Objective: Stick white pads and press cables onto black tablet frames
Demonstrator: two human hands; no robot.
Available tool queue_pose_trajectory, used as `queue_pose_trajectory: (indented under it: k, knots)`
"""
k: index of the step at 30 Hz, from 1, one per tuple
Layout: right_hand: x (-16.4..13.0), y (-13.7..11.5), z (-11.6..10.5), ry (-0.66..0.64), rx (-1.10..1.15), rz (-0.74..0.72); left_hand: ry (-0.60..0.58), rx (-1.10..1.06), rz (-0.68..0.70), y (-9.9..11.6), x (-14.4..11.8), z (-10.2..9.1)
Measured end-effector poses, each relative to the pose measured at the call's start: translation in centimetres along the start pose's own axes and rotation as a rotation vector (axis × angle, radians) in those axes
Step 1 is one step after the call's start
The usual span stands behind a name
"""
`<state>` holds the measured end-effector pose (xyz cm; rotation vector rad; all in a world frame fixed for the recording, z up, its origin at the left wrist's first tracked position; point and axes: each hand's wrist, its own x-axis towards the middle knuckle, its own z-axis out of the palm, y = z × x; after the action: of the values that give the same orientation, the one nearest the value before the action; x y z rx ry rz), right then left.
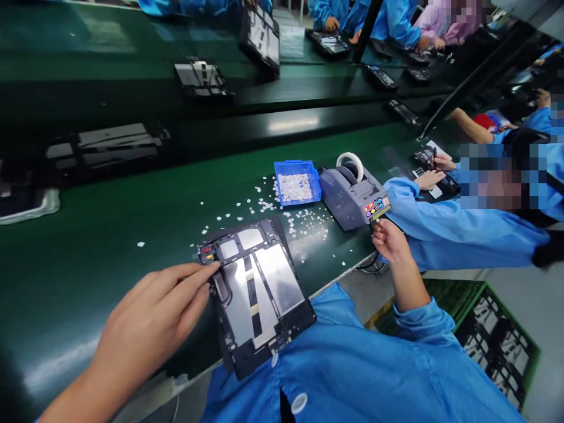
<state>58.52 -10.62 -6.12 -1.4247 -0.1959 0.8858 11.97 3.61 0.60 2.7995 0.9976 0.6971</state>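
Observation:
An opened tablet back panel (pixel 259 288), black frame with silvery plates, lies on the green bench in front of me. My left hand (pixel 152 320) rests on its left edge, fingertips touching the upper left corner. My right hand (pixel 390 242) reaches out to the mouth of a grey tape dispenser (pixel 350 200) and pinches a small piece of tape at its outlet. A white tape roll (pixel 351 164) sits on top of the dispenser.
A blue tray (pixel 296 182) of small white pieces stands beside the dispenser, with several pieces scattered on the bench (pixel 110 235). A co-worker in a blue coat (pixel 458 232) works close on the right. More tablets ride the conveyor (pixel 202 77). A green crate (pixel 493 335) sits below.

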Motion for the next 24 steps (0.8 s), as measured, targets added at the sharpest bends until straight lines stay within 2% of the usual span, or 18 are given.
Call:
queue_pose_trajectory:
  k: [4,7,11,14,17,21,24]
  knots:
    - [-2.6,0.5,0.1,0.008,0.020,-0.013,0.016,-0.029,-0.089,0.0,-1.0,-0.6]
    - [-3.7,0.9,1.1,0.024,0.098,0.028,0.025,-0.075,-0.082,0.5,-1.0,-0.6]
    - [-2.1,1.0,2.2,0.098,0.191,0.129,-0.018,-0.087,0.019,0.9,-0.3,-0.2]
    - [-0.5,0.8,2.2,0.116,0.178,0.092,-0.024,-0.087,0.020,0.8,-0.4,0.1]
    - [-0.5,0.9,1.9,0.141,0.157,0.017,-0.010,-0.105,-0.018,0.4,-1.1,0.1]
    - [-3.9,1.9,2.7,0.145,0.106,-0.032,-0.021,-0.206,-0.117,0.2,-1.6,0.2]
    - [-7.5,3.2,5.5,-0.004,0.017,-0.050,-0.074,-0.391,-0.264,1.6,-0.7,0.5]
